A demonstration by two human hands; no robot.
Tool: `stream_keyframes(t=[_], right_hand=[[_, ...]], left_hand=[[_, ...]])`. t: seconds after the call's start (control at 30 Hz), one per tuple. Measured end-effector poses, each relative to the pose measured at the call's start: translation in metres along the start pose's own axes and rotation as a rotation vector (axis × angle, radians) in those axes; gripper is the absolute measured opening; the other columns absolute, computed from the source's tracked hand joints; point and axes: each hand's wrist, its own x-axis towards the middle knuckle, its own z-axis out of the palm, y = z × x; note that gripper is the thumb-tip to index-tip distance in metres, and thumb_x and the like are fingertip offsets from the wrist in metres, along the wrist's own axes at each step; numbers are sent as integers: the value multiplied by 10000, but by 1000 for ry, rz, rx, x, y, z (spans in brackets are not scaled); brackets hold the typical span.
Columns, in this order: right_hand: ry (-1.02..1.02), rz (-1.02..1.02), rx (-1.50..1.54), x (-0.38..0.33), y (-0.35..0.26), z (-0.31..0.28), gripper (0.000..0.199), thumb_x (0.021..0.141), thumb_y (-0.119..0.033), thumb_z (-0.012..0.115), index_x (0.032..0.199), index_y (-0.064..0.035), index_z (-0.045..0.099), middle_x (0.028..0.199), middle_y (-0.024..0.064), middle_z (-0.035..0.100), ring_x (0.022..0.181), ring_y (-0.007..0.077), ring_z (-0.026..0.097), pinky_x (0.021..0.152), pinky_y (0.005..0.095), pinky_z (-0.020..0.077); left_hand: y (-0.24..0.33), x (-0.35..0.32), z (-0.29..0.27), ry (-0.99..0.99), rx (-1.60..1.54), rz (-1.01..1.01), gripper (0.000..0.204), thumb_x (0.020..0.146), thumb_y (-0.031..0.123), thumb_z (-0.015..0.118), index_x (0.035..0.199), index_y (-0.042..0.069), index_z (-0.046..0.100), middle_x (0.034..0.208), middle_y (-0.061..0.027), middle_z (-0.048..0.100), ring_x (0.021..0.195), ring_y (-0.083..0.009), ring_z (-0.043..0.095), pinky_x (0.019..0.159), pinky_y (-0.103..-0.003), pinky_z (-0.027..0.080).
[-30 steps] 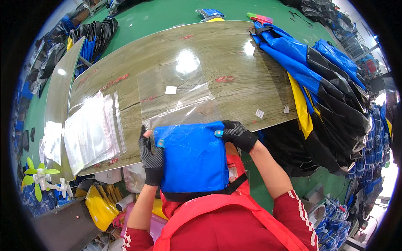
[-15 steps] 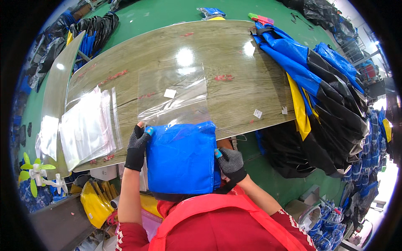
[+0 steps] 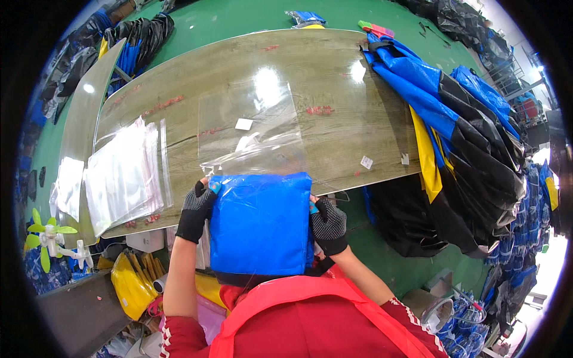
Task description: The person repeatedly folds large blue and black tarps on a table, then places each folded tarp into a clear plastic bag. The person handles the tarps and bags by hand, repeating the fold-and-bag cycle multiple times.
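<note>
Apart on either side, both gloved hands were clamped on a folded blue bundle (image 3: pixel 261 230) at the near edge of the table (image 3: pixel 352 89), the left hand (image 3: pixel 197 212) at its far left corner with the thumb laid over it. Slightly nearer, the right hand (image 3: pixel 329 224) pinched the right edge, some fingertips hidden. The left forearm ran almost straight toward the far side, while the right forearm slanted in from the near right.

Red marks (image 3: pixel 320 110) on the tabletop (image 3: pixel 352 140) cannot be read.
</note>
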Motion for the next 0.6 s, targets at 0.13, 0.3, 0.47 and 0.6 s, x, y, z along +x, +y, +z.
stream_keyframes(t=[0.13, 0.3, 0.47, 0.6], right_hand=[[0, 139, 186, 6, 8, -5, 368, 928, -203, 608, 1248, -29, 560, 802, 117, 664, 689, 213, 620, 682, 310, 492], [-256, 479, 593, 37, 19, -11, 460, 927, -415, 601, 1123, 0, 585, 793, 105, 647, 693, 182, 591, 653, 340, 465], [-103, 175, 136, 29, 12, 5, 379, 947, -367, 577, 812, -14, 596, 687, 166, 567, 603, 278, 547, 565, 387, 413], [60, 89, 141, -6, 9, 15, 430, 971, -348, 528, 711, -6, 536, 643, 208, 513, 592, 352, 531, 564, 420, 391]], left_hand=[[18, 1, 6, -2, 54, 70, 438, 864, 367, 696, 1152, 44, 623, 929, -24, 646, 772, -100, 579, 674, -244, 467], [21, -9, 27, 56, -21, 289, 493, 845, 306, 724, 1221, 24, 576, 1084, -73, 619, 966, -141, 569, 832, -283, 474], [7, -25, 37, 190, -135, 213, 554, 832, 295, 739, 1257, 3, 535, 1144, -112, 603, 1017, -183, 574, 861, -304, 490], [-10, -43, 34, -2, -100, 45, 648, 829, 343, 738, 1325, 5, 495, 1135, -121, 618, 965, -209, 608, 822, -336, 521]])
